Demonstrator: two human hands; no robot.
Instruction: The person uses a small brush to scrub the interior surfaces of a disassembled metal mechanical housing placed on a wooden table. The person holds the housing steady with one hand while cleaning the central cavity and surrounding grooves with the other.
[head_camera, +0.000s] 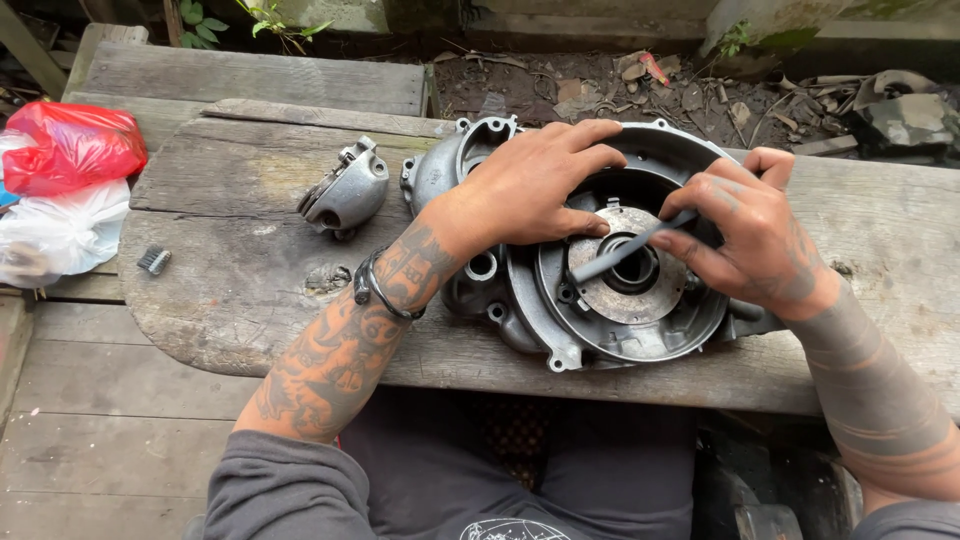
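Pinched in the right hand (760, 235), the thin gray tool (630, 247) might slip off the rusty round plate (625, 270) if the left hand (535, 185), pressing flat and holding nothing, lets the engine cover (560, 330) wobble.

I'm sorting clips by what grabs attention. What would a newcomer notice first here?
First, the big grey engine cover lying on a weathered plank at centre. The left hand presses on its top rim, while the right hand holds a thin dark tool over the rusty disc in its middle. Next, the red bag at the far left, above a white bag.
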